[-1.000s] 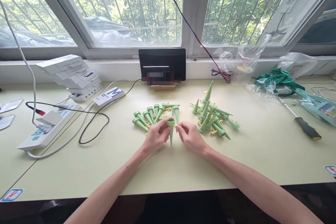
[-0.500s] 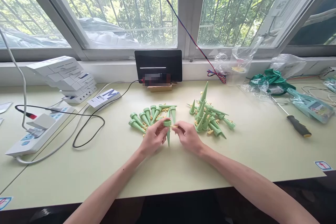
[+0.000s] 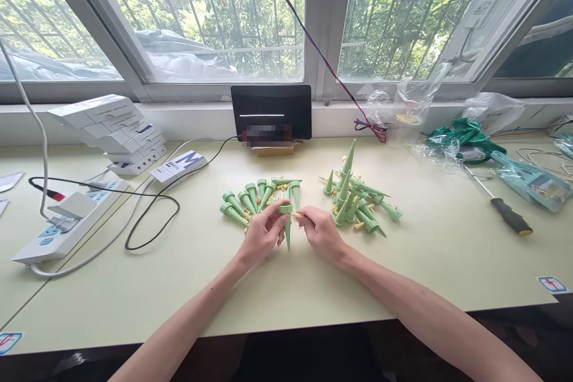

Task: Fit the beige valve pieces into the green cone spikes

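Note:
Between thumb and fingers, my left hand [image 3: 264,233] grips a green plastic watering spike [image 3: 287,234], its tip pointing down and its wide ribbed collar on top. My right hand [image 3: 323,234] pinches a small yellow valve [image 3: 297,215] at the side of that spike, just below the collar. Whether the valve sits in the spike cannot be made out. Behind my left hand lies a fanned group of green spikes [image 3: 230,210] with yellow valves. Beyond my right hand is a loose pile of similar spikes [image 3: 351,206], some standing on their collars.
A tablet [image 3: 271,110] leans at the window sill. On the left are a power strip [image 3: 67,224], a black cable [image 3: 154,196], stacked white boxes [image 3: 120,131] and a single box [image 3: 179,168]. A screwdriver [image 3: 510,215] and green bagged items [image 3: 465,137] lie at right.
The scene has shifted very slightly in view. Both hands keep the same hold on the spike and valve, with no clear movement between them.

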The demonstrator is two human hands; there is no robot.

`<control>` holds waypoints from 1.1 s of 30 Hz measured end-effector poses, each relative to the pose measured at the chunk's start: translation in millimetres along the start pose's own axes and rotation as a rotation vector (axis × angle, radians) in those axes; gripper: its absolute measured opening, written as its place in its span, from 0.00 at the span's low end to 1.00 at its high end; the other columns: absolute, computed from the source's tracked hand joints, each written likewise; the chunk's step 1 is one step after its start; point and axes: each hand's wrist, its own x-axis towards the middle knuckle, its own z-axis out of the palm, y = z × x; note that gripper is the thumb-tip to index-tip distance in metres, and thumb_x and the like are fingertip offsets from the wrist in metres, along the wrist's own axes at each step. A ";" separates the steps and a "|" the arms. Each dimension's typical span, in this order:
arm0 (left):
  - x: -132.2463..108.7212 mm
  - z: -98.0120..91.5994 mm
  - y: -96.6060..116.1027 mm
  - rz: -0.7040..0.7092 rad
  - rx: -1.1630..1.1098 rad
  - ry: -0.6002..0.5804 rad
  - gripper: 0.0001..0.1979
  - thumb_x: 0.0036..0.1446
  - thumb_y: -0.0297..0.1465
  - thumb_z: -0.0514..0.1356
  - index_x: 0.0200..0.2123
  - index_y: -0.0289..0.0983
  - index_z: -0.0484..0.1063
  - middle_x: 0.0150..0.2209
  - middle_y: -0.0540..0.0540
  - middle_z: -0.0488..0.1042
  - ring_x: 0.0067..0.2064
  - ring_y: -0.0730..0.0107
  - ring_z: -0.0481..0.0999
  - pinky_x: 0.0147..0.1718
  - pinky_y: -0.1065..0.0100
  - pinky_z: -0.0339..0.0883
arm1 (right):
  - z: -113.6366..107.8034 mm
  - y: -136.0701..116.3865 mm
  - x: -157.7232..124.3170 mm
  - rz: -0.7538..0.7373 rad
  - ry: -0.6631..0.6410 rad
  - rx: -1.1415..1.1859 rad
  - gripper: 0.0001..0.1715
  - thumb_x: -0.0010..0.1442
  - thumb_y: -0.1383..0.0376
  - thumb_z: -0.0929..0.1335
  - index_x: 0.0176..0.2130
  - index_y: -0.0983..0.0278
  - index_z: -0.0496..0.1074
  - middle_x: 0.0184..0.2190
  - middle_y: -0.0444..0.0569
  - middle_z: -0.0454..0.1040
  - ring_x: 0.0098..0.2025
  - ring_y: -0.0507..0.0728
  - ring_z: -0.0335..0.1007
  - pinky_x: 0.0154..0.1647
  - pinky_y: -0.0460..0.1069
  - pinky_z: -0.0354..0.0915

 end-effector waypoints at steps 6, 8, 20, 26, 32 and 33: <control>-1.9 1.1 2.3 0.013 0.040 0.019 0.19 0.64 0.39 0.56 0.55 0.38 0.68 0.25 0.54 0.63 0.20 0.78 0.66 0.19 0.73 0.63 | 0.8 -1.9 -1.0 0.051 -0.013 0.025 0.17 0.70 0.60 0.60 0.29 0.62 0.65 0.24 0.43 0.65 0.25 0.52 0.58 0.29 0.47 0.57; -2.6 1.5 1.7 0.020 0.051 0.024 0.19 0.64 0.39 0.56 0.55 0.38 0.68 0.25 0.55 0.61 0.20 0.77 0.65 0.19 0.73 0.63 | 0.5 -2.9 -1.2 0.073 -0.020 0.036 0.19 0.70 0.59 0.60 0.28 0.62 0.63 0.23 0.42 0.64 0.24 0.52 0.57 0.28 0.47 0.56; -3.8 1.7 -2.1 0.107 0.172 0.025 0.18 0.65 0.36 0.55 0.57 0.39 0.68 0.24 0.53 0.65 0.21 0.77 0.63 0.23 0.73 0.62 | 1.0 -4.8 -0.9 0.261 -0.067 0.216 0.25 0.69 0.51 0.59 0.25 0.61 0.61 0.15 0.39 0.56 0.18 0.50 0.53 0.21 0.46 0.52; -3.8 1.6 -2.6 0.100 0.168 0.004 0.19 0.65 0.35 0.55 0.57 0.38 0.68 0.24 0.53 0.65 0.22 0.77 0.63 0.24 0.73 0.63 | 1.4 -3.8 -1.5 0.275 -0.080 0.239 0.28 0.69 0.48 0.59 0.24 0.61 0.60 0.15 0.39 0.57 0.17 0.50 0.54 0.20 0.46 0.52; -3.9 0.4 -3.8 0.101 0.147 -0.012 0.19 0.65 0.36 0.55 0.57 0.37 0.67 0.25 0.53 0.65 0.21 0.77 0.65 0.23 0.73 0.64 | 0.7 -5.6 -1.8 0.254 -0.076 0.257 0.25 0.69 0.50 0.59 0.26 0.62 0.62 0.16 0.39 0.59 0.18 0.50 0.54 0.21 0.46 0.54; -3.9 0.4 -3.5 0.095 0.138 -0.015 0.19 0.65 0.36 0.55 0.57 0.36 0.67 0.25 0.53 0.65 0.21 0.77 0.65 0.22 0.73 0.64 | 0.4 -5.9 -1.9 0.252 -0.075 0.257 0.25 0.69 0.51 0.60 0.27 0.62 0.63 0.15 0.39 0.59 0.18 0.50 0.54 0.21 0.46 0.54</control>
